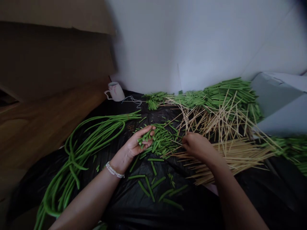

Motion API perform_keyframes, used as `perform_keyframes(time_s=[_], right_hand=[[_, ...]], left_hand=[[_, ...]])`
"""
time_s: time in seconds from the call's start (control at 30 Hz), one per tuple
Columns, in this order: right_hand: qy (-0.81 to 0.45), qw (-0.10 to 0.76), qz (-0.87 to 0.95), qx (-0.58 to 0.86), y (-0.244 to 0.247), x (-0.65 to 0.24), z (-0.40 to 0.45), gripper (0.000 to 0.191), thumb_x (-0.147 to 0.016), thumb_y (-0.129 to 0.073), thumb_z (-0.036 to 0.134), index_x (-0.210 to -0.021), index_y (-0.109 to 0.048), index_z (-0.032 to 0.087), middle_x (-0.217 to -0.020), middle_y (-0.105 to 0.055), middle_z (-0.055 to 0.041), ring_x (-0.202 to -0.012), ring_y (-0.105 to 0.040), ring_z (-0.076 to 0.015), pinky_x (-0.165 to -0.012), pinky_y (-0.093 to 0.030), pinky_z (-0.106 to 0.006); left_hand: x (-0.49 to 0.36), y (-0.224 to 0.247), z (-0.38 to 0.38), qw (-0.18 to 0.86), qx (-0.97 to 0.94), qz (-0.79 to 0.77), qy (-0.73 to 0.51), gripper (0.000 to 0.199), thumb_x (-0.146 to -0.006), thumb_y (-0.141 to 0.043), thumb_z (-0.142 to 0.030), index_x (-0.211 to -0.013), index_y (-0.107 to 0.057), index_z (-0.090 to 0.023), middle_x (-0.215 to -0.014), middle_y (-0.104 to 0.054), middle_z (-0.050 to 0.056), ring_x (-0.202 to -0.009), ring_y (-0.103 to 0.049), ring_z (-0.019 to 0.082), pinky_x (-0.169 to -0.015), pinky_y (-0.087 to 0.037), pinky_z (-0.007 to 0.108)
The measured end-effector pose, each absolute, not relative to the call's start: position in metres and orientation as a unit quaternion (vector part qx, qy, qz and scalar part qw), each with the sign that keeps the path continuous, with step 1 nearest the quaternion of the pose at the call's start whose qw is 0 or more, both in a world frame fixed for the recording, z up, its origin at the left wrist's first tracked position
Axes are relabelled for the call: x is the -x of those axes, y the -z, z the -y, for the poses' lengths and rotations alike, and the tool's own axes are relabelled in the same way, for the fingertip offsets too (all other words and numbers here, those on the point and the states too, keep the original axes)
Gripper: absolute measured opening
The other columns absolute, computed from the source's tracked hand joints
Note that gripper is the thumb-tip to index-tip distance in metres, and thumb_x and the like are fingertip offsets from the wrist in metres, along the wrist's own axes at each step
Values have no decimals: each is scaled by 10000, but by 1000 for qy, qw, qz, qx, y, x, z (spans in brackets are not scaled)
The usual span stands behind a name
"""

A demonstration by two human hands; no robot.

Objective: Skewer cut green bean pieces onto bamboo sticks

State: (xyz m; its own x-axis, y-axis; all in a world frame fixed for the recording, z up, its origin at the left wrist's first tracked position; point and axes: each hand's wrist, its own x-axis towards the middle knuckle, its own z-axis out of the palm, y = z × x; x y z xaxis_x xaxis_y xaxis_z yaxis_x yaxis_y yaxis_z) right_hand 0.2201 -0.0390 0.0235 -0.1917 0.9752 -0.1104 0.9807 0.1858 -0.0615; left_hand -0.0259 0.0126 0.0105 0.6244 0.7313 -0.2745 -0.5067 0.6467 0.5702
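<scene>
Beans (145,138) in left hand (137,143), sticks (230,155) beside right (196,146)

Short green bean pieces (158,145) lie in a loose heap — several scattered in front — beside thin skewers (231,156), some crisscrossed, others roughly parallel.

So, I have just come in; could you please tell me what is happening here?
A person is handling cut green beans. The left hand holds several green pieces above a loose pile. The right hand is by the wooden sticks; its fingertips are hidden, so I cannot tell whether it holds one. Long uncut beans lie on the person's left, and stacked green pieces lie along the wall. A mug stands at the back.
</scene>
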Motion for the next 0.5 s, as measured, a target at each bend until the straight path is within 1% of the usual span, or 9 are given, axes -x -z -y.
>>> perform_keyframes(time_s=[0.1,0.2,0.33,0.37,0.4,0.5], right_hand=[[49,40,-764,-642,-20,-216,40,185,-814,-484,132,-767,-662,159,-859,-656,-92,-748,-618,-184,-598,-352,-260],[39,33,-765,-641,-23,-215,40,226,-851,-451,134,-816,-670,180,-897,-662,-85,-788,-624,-184,-624,-368,-257],[37,-54,-763,-643,-32,-214,37,243,-890,-448,193,-1035,-641,221,-999,-673,-61,-921,-611,-176,-736,-389,-245],[42,-67,-764,-640,-34,-214,36,242,-881,-462,192,-1049,-635,218,-1002,-676,-61,-925,-610,-175,-744,-388,-244],[50,-69,-767,-636,-35,-213,36,227,-867,-479,186,-1024,-640,212,-983,-680,-62,-906,-612,-175,-733,-388,-244],[65,-39,-777,-624,-38,-210,36,147,-829,-523,173,-873,-661,196,-847,-683,-55,-787,-616,-172,-657,-381,-245]], left_hand=[[26,-5,-14,868,-236,-258,-353,120,-885,-536,-184,-899,-605,-86,-673,-508,-18,-382,-368,0,-319,-290,113],[26,-3,-15,866,-243,-261,-351,111,-874,-552,-179,-899,-610,-87,-680,-520,-17,-378,-373,-1,-323,-302,118],[23,-6,-13,858,-253,-277,-350,101,-860,-572,-178,-885,-615,-91,-669,-523,-14,-399,-400,8,-322,-295,112],[23,-7,-12,855,-257,-283,-349,99,-856,-578,-180,-879,-616,-92,-663,-522,-14,-402,-403,10,-321,-289,112],[22,-7,-12,853,-264,-289,-347,95,-851,-584,-178,-876,-617,-93,-659,-523,-15,-402,-403,11,-320,-285,113],[20,-6,-11,836,-296,-309,-343,91,-824,-616,-172,-874,-622,-97,-653,-528,-16,-409,-421,13,-329,-293,113]])
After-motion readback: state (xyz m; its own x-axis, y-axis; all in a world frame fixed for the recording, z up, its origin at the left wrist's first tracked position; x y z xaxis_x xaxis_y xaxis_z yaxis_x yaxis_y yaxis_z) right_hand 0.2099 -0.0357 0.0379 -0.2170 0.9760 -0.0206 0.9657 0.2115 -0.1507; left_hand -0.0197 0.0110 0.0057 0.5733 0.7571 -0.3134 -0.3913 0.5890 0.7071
